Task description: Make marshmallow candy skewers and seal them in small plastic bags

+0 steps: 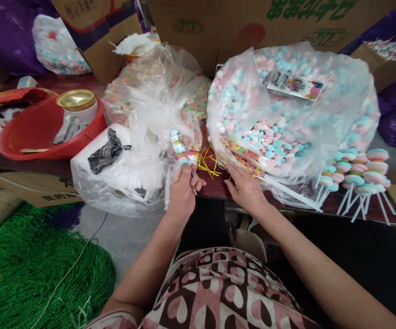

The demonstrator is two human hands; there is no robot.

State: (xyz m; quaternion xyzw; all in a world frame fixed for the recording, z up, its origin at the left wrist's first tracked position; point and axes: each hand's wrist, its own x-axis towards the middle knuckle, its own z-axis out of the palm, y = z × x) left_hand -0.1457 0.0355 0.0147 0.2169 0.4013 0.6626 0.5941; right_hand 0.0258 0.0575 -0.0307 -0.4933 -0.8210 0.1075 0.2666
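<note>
My left hand [183, 183] is closed around the lower end of a marshmallow skewer [177, 145] in a clear wrapper, stacked in pale blue, white and yellow. Just right of it, gold twist ties [208, 164] lie loose on the dark red table. My right hand [244, 186] rests at the table's front edge beside these ties, thumb and forefinger apart, with a bit of gold showing near the thumb. Beyond my right hand is a big clear bag [276, 146] of pink, blue and white marshmallows. White sticks [292, 194] lie in front of this bag.
Finished-looking marshmallow skewers [358, 171] are stacked at the right table end. A white plastic bag [115, 183] and a red basin [47, 137] holding a gold-lidded jar [77, 101] stand left. Cardboard boxes [198, 27] rise behind. Green stringy material [54, 269] covers the floor at lower left.
</note>
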